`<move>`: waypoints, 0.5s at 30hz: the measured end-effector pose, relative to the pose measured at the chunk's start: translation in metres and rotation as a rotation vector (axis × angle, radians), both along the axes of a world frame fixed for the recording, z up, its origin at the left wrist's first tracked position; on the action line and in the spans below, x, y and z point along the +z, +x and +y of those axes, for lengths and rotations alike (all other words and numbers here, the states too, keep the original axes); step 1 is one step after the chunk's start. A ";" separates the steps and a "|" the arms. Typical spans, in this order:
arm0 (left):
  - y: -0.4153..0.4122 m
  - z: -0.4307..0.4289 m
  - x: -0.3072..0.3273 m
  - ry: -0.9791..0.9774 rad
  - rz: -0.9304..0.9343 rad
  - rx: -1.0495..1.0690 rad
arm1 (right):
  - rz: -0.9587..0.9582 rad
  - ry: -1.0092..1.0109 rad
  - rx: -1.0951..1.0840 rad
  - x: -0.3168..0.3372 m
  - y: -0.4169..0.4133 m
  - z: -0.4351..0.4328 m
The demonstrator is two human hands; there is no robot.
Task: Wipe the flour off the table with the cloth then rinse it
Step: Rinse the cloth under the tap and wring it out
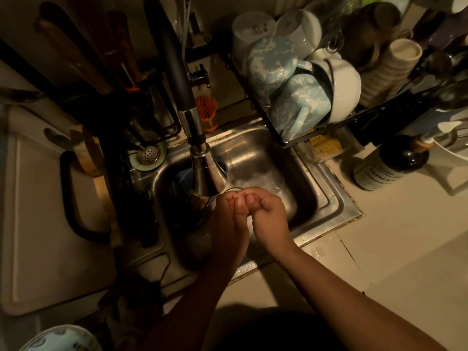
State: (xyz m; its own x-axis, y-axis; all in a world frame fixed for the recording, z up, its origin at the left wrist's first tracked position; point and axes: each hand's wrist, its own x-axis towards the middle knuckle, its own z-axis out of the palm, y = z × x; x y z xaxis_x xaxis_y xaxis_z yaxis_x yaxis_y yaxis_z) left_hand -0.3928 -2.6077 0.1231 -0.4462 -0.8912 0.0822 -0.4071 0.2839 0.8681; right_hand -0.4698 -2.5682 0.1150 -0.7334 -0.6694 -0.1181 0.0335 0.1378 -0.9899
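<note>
I see both hands over the steel sink [329, 198], at five o'clock from the faucet head [202, 171]. The left hand [229, 219] and right hand [269, 216] meet, fingers curled and tips pressed together. I cannot tell what they grip, nor where the cloth is. At three o'clock stands a dark bottle [390, 165] labelled "CASTILE". Blue-mottled mugs [298, 105] sit at one o'clock.

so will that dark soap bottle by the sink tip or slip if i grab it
The soap bottle looks squat and wide-based, so probably hard to tip. Its glossy dark body suggests glass: likely heavyish, slick, breakable.
</note>
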 end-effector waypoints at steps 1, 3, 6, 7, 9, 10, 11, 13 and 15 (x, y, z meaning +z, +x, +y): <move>-0.002 0.002 0.004 0.021 0.008 0.019 | 0.004 -0.021 -0.031 0.000 0.002 0.000; -0.006 0.005 0.008 0.073 0.020 0.043 | -0.021 -0.061 -0.079 -0.001 0.006 -0.002; -0.011 0.007 0.007 0.136 0.059 0.095 | -0.027 -0.090 -0.133 -0.003 0.009 -0.003; -0.013 0.006 0.007 0.161 0.095 0.105 | -0.030 -0.099 -0.148 -0.004 0.008 -0.003; -0.016 0.006 0.007 0.199 0.160 0.116 | -0.035 -0.117 -0.172 -0.006 0.008 -0.003; -0.017 0.007 0.008 0.229 0.182 0.125 | -0.034 -0.122 -0.177 -0.006 0.008 -0.002; -0.018 0.008 0.009 0.271 0.206 0.135 | -0.027 -0.124 -0.178 -0.007 0.008 -0.001; -0.020 0.008 0.010 0.379 0.287 0.153 | 0.018 -0.123 -0.174 -0.008 0.007 0.000; -0.020 0.006 0.011 0.505 0.337 0.165 | 0.128 -0.132 -0.141 -0.010 0.004 0.002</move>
State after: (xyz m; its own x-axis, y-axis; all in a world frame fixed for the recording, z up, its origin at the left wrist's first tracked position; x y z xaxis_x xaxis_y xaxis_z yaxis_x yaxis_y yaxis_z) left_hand -0.4131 -2.6020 0.1336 -0.3228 -0.9115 -0.2549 -0.0908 -0.2382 0.9670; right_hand -0.4657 -2.5661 0.1055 -0.8244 -0.5624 0.0638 -0.0838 0.0098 -0.9964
